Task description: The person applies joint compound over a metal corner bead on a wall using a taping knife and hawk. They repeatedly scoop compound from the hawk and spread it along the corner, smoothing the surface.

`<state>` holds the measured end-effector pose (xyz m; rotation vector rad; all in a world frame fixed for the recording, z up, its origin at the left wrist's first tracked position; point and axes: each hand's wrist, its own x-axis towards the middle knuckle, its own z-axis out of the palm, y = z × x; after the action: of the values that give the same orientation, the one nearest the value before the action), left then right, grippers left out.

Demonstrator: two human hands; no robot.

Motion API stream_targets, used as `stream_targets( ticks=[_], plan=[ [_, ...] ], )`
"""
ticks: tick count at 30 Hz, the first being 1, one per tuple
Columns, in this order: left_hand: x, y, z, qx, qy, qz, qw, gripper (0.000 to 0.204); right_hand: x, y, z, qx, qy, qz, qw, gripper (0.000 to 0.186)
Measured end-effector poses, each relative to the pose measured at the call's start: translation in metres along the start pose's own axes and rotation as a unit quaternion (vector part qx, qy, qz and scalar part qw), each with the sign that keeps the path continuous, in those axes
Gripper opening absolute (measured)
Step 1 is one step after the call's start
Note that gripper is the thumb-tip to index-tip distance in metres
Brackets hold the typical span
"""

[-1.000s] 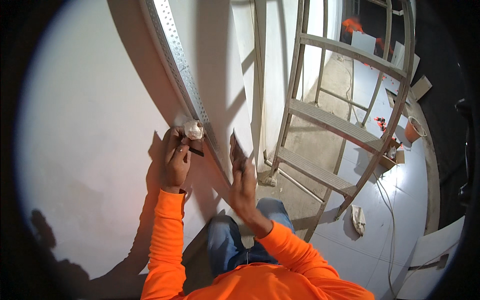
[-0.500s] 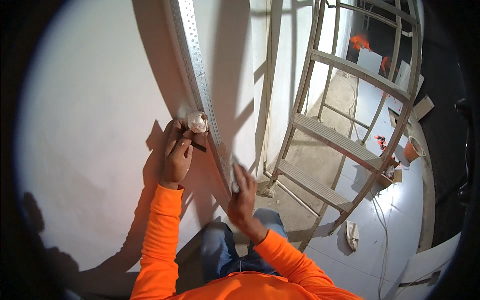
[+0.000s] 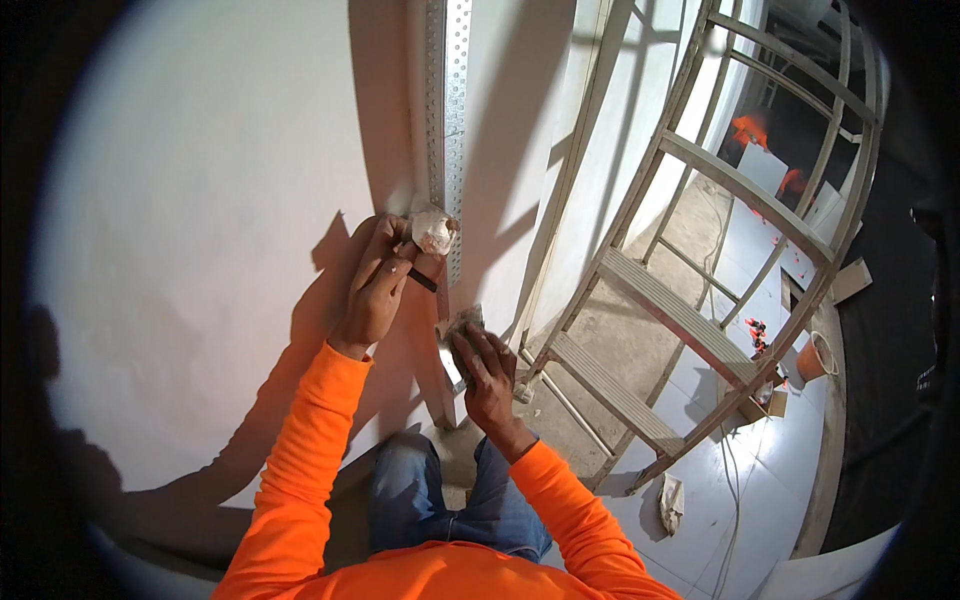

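Observation:
My left hand [image 3: 375, 290] is raised against the white wall, closed round a flat tool that carries a lump of white putty [image 3: 432, 230]. A short black strip [image 3: 422, 280] of this tool shows under its fingers. Beside the putty, a perforated metal corner bead [image 3: 452, 120] runs down the wall's edge. Lower on that same edge, my right hand [image 3: 485, 370] grips a grey, putty-smeared scraper [image 3: 462, 322], which appears to touch the corner. Fingers hide most of the scraper's handle.
A metal stepladder [image 3: 680, 310] stands close on the right. Beyond it are an orange bucket [image 3: 815, 357], a cardboard box [image 3: 765, 402] and a cable [image 3: 733, 480] on pale tiles. A crumpled whitish item [image 3: 670, 503] lies nearer. Orange-clothed figures [image 3: 748, 130] appear far back.
The view has tilted, so the corner bead now stands nearly upright. My right hand has turned the scraper across the corner, slightly closer to the putty. My left hand keeps its hold.

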<state>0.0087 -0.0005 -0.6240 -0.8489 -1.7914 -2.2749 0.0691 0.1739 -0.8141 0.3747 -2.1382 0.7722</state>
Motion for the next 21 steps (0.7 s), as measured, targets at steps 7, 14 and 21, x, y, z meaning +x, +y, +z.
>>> stream_targets(
  ticks=[7,14,21],
  plan=[
    [0.001,0.000,-0.005,0.073,-0.007,0.019,0.997,0.014,-0.075,0.008,-0.008,0.105,-0.049,0.130,0.985,0.041],
    [-0.002,-0.013,-0.002,0.151,0.026,0.172,0.973,0.022,0.026,-0.037,-0.099,0.550,0.173,0.346,0.740,0.026],
    [-0.010,-0.048,-0.001,0.174,0.076,0.139,0.972,0.021,0.102,-0.129,-0.136,0.688,0.105,0.406,0.592,0.026]
  ],
)
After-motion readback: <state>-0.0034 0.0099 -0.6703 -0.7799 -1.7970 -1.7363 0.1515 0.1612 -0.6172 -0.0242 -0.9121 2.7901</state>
